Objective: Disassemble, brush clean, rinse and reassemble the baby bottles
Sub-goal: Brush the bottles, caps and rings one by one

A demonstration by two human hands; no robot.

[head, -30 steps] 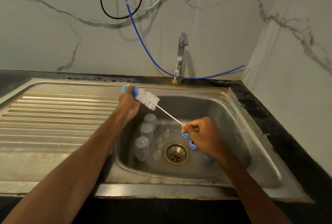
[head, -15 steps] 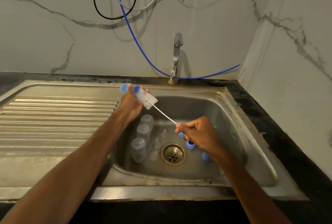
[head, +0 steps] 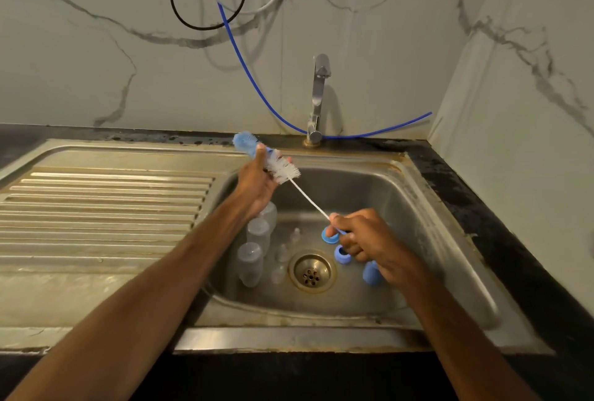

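- Hands are both clamped on the bottle brush (head: 284, 172): left hand (head: 255, 187) curled round the bristle head, right hand (head: 369, 241) pinching the wire stem's far end.
- Three clear bottles (head: 257, 235) sit in the sink (head: 418, 208), left of the drain (head: 312, 270); blue collars (head: 341, 254) lie right.
- Best, I judge: free the bristles, steady one bottle, feed the brush straight down its neck.

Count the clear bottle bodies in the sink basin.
3, in a row along the sink's left wall: nearest bottle, middle bottle, farthest bottle, partly hidden by the left hand. Others could sit behind the arms.
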